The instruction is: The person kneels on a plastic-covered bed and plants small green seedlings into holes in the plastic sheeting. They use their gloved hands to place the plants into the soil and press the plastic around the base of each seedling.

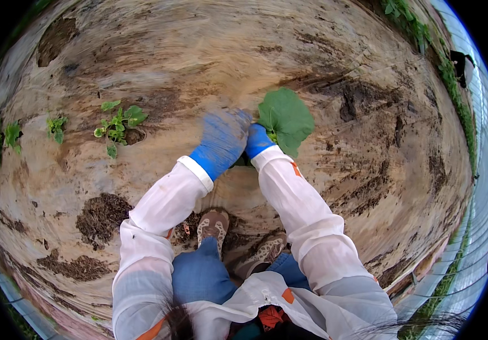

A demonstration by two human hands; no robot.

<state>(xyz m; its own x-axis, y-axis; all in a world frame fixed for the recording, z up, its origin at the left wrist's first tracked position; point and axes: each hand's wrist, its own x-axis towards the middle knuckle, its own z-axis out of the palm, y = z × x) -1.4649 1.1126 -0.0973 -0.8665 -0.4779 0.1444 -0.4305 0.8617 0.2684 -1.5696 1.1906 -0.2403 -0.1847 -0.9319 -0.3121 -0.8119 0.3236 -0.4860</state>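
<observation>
My left hand (224,140), in a soil-stained blue glove, is slightly blurred beside my right hand (257,139), also in a blue glove. They meet at the near side of a leafy plant with a large green leaf (288,119), which spreads just right of my right hand. Dark green foliage shows in part under my wrists. The fingers of both hands are hidden or blurred, so what they hold cannot be told. Left of them, a small yellow-green plant (118,123) grows from a hole in the dirty plastic sheet (172,170) covering the ground.
Further small plants (57,127) stand at the left. Clumps of dark soil (103,216) lie on the sheet near my left arm. My patterned shoes (213,225) are below my hands. A greenhouse film wall (484,170) and a strip of greenery (460,106) run along the right.
</observation>
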